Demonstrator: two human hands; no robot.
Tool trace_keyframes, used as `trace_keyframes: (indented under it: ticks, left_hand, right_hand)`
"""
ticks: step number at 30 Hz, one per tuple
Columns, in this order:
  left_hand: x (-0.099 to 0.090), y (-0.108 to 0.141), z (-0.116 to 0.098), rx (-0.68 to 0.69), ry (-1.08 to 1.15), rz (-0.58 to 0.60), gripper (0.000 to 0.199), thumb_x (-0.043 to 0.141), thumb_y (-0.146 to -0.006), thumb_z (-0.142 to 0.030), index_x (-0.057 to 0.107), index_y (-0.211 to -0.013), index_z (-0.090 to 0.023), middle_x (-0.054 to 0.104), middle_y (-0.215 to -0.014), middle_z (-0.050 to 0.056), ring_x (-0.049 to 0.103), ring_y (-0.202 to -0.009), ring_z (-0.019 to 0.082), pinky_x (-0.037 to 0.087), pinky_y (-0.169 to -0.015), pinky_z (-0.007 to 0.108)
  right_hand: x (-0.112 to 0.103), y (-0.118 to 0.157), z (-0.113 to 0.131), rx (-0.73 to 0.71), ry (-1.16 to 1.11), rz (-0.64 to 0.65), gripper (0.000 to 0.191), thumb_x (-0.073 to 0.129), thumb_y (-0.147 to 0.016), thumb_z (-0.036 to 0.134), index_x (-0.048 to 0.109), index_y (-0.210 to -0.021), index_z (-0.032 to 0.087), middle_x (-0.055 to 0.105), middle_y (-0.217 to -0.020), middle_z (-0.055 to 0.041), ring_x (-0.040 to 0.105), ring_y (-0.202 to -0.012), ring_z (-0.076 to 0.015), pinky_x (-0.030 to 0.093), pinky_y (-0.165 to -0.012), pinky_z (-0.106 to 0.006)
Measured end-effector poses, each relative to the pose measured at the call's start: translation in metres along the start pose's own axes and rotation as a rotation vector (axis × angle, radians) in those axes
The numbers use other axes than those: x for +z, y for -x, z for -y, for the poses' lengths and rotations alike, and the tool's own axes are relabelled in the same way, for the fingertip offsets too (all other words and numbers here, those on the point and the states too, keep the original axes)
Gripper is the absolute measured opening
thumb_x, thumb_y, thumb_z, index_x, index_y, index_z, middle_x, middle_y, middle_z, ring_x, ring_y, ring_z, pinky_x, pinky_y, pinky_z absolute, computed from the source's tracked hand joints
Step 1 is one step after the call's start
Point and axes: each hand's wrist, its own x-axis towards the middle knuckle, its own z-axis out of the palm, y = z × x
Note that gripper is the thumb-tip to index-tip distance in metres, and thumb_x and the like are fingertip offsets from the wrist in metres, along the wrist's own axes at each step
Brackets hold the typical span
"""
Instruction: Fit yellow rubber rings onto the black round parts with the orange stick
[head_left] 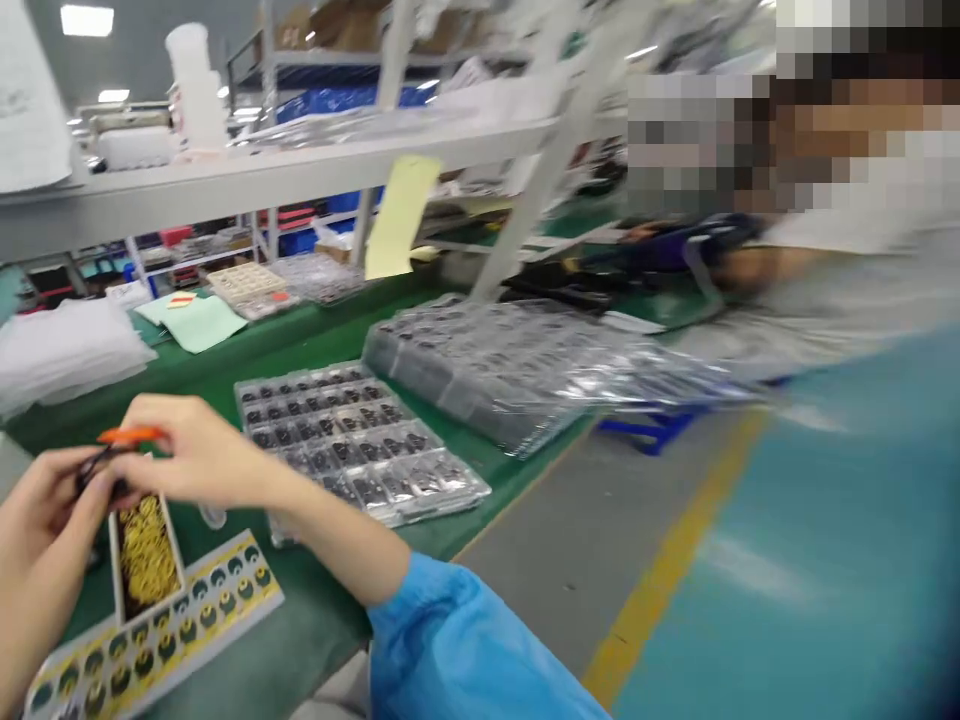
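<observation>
While left grip (46,550) pinches a dark part (91,470) — right grip (196,452), an orange piece (129,436) — the white sheet (31,105) bears illegible marks.

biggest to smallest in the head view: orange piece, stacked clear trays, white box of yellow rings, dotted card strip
1. Stacked clear trays
2. Dotted card strip
3. White box of yellow rings, far end hidden
4. Orange piece
Apparent size only.
</observation>
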Motion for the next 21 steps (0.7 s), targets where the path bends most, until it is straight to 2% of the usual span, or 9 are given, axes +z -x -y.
trace_keyframes:
  ticks: [2,4,5,7,9,12,15,18,21]
  left_hand:
    - [0.010,0.002,-0.016,-0.037,0.159,-0.011,0.022,0.074,-0.079,-0.034,0.065,-0.096,-0.023,0.073,-0.080,-0.002,0.072,-0.068,0.015,0.060,-0.062,0.018]
    - [0.024,-0.002,-0.022,-0.053,0.376,0.017,0.023,0.073,-0.080,-0.031,0.061,-0.095,-0.018,0.073,-0.082,0.001,0.073,-0.069,0.018,0.063,-0.067,0.025]
    - [0.030,-0.003,-0.022,-0.057,0.431,-0.006,0.025,0.075,-0.077,-0.030,0.060,-0.092,-0.017,0.073,-0.078,0.002,0.073,-0.067,0.019,0.064,-0.065,0.027]
    - [0.038,-0.002,-0.019,-0.058,0.479,-0.068,0.026,0.076,-0.074,-0.029,0.057,-0.088,-0.016,0.072,-0.075,0.001,0.073,-0.066,0.019,0.064,-0.064,0.028]
    - [0.041,0.005,-0.017,-0.055,0.490,-0.135,0.026,0.075,-0.073,-0.028,0.055,-0.085,-0.017,0.072,-0.076,0.001,0.073,-0.067,0.018,0.063,-0.062,0.027]
    - [0.042,0.019,-0.017,-0.065,0.486,-0.195,0.024,0.072,-0.075,-0.028,0.052,-0.084,-0.018,0.071,-0.075,0.001,0.072,-0.064,0.016,0.061,-0.061,0.025]
    - [0.041,0.030,-0.015,-0.100,0.436,-0.228,0.019,0.067,-0.080,-0.027,0.050,-0.083,-0.019,0.067,-0.068,-0.002,0.070,-0.063,0.015,0.060,-0.064,0.026]
    - [0.039,0.037,-0.009,-0.146,0.370,-0.254,0.014,0.062,-0.082,-0.025,0.050,-0.080,-0.019,0.063,-0.069,-0.002,0.067,-0.064,0.013,0.058,-0.068,0.027]
    - [0.033,0.043,0.000,-0.168,0.290,-0.264,0.012,0.062,-0.082,-0.025,0.052,-0.079,-0.018,0.062,-0.072,-0.002,0.064,-0.066,0.012,0.055,-0.068,0.026]
  right_hand:
    - [-0.008,-0.002,-0.004,0.075,-0.158,0.040,0.010,0.063,-0.080,0.021,0.059,-0.075,0.014,0.053,-0.069,0.0030,0.047,-0.061,-0.0085,0.038,-0.060,-0.021]
    - [-0.014,-0.004,-0.009,0.102,-0.320,0.137,0.021,0.062,-0.082,0.032,0.061,-0.074,0.013,0.054,-0.066,0.0027,0.047,-0.061,-0.0083,0.039,-0.061,-0.022]
    - [-0.015,-0.005,-0.011,0.116,-0.375,0.160,0.028,0.061,-0.083,0.038,0.061,-0.071,0.013,0.053,-0.064,0.0031,0.047,-0.060,-0.0081,0.039,-0.061,-0.022]
    - [-0.015,-0.005,-0.013,0.152,-0.420,0.175,0.041,0.058,-0.084,0.051,0.060,-0.067,0.013,0.049,-0.059,0.0044,0.044,-0.057,-0.0072,0.038,-0.059,-0.022]
    - [-0.012,-0.002,-0.009,0.183,-0.418,0.182,0.046,0.057,-0.084,0.057,0.060,-0.066,0.014,0.045,-0.056,0.0056,0.040,-0.053,-0.0062,0.035,-0.055,-0.021]
    - [-0.006,0.005,0.001,0.170,-0.412,0.223,0.041,0.058,-0.084,0.050,0.057,-0.064,0.015,0.048,-0.058,0.0049,0.042,-0.055,-0.0064,0.038,-0.056,-0.021]
    - [0.002,0.010,0.005,0.171,-0.347,0.273,0.024,0.058,-0.084,0.034,0.059,-0.068,0.016,0.053,-0.063,0.0030,0.048,-0.060,-0.0085,0.042,-0.061,-0.023]
    - [0.013,0.013,0.002,0.179,-0.115,0.250,0.008,0.059,-0.081,0.019,0.060,-0.075,0.014,0.050,-0.060,0.0044,0.043,-0.055,-0.0083,0.036,-0.055,-0.022]
    - [0.024,0.013,-0.001,0.095,0.203,0.238,0.006,0.057,-0.081,0.014,0.061,-0.076,0.012,0.054,-0.062,0.0025,0.043,-0.056,-0.0086,0.031,-0.052,-0.022]
